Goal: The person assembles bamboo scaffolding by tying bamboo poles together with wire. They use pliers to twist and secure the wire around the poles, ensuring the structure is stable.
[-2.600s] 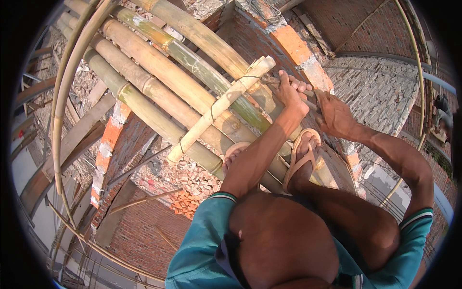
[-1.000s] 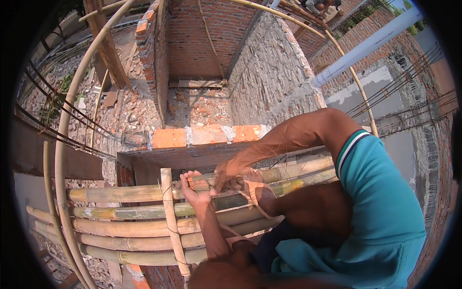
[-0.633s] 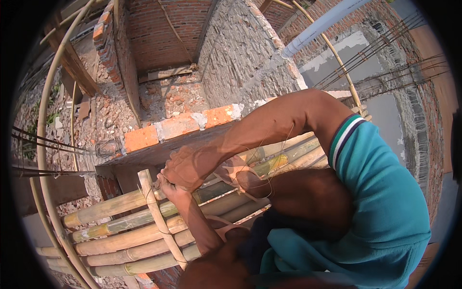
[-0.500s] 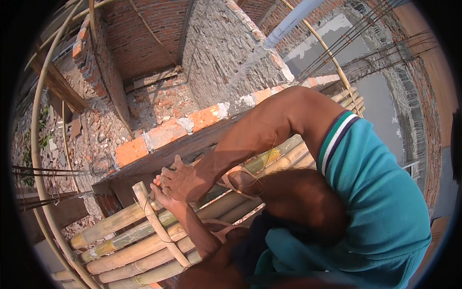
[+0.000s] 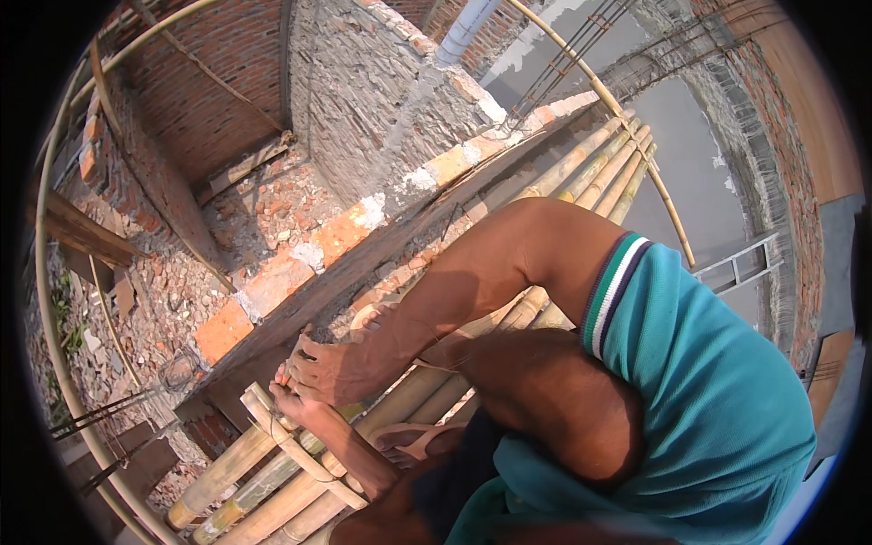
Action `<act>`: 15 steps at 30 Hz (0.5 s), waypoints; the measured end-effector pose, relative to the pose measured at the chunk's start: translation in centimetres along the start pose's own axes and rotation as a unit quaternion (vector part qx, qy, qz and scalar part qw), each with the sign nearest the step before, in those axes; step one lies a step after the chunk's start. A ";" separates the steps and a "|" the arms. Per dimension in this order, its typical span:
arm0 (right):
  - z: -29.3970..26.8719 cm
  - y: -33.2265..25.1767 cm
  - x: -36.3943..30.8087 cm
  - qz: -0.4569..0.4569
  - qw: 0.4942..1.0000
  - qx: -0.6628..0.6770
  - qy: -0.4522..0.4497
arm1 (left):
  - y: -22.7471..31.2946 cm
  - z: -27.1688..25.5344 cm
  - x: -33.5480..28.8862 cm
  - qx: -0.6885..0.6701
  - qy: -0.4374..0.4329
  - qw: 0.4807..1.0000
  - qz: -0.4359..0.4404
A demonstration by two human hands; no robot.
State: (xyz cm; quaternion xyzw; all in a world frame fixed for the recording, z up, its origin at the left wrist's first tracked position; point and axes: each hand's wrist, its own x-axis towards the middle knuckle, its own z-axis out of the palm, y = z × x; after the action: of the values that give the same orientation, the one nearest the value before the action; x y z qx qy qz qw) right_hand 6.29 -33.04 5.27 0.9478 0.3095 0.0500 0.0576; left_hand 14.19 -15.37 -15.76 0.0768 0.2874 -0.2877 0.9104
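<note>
My right hand [image 5: 325, 371] lies over my left hand [image 5: 302, 405], beside the upper end of a split bamboo crosspiece [image 5: 295, 447]. The right fingers are bent and bunched. Those of the left are curled and partly hidden beneath them. A small orange bit shows at the fingertips, too small to name. The crosspiece is tied across several bamboo poles [image 5: 238, 465] that form a platform under me. My bent knee [image 5: 563, 400] is up beneath my right arm, and a sandalled foot [image 5: 413, 442] rests on the poles.
A brick wall top [image 5: 341, 241] runs diagonally just beyond my hands. Past it lies broken brick rubble [image 5: 263, 204] between rough walls. A curved bamboo pole [image 5: 47, 272] rises at left, near protruding steel bars [image 5: 100, 418]. A metal ladder [image 5: 740, 265] is at right.
The view has turned and shifted, so the far bamboo poles and a ladder show more. My hands remain together near the crosspiece, with the fingers slightly moved.
</note>
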 end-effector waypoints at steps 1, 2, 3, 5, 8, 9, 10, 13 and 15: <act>0.7 -0.2 0.0 0.020 0.999 -0.027 0.019 | 0.1 -0.2 -0.2 -0.034 -0.054 0.998 -0.026; 1.5 0.4 0.2 0.030 0.996 -0.045 0.066 | 0.1 0.0 -0.4 -0.062 -0.078 0.994 -0.039; 2.2 1.2 0.5 0.041 0.993 -0.062 0.089 | 0.1 0.3 -0.7 -0.084 -0.053 0.995 -0.028; 3.5 3.6 2.0 0.041 0.991 0.118 -0.043 | -0.3 1.5 -1.3 -0.052 0.019 0.998 0.001; 3.7 5.9 3.7 0.057 0.950 0.245 -0.183 | -1.1 3.9 -2.9 -0.060 0.102 0.993 0.029; 3.3 6.1 4.3 0.062 0.937 0.267 -0.218 | -1.4 4.4 -3.5 -0.058 0.076 0.995 0.029; 2.8 6.1 4.7 0.115 0.873 0.366 -0.300 | -1.8 4.8 -4.2 0.018 0.069 0.997 0.038; 1.2 4.9 4.9 0.230 0.585 0.636 -0.448 | -2.2 5.3 -5.3 -0.111 -0.081 0.990 0.040; 0.4 3.7 3.9 0.295 0.360 0.781 -0.417 | -1.9 5.2 -5.5 -0.160 -0.078 0.983 0.040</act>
State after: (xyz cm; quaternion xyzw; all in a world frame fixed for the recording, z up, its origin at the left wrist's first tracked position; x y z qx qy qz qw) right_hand 11.62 -33.73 5.66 0.4982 -0.1527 -0.6019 -0.6051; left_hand 11.92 -15.91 -8.30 -0.0813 0.2549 -0.2062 0.9412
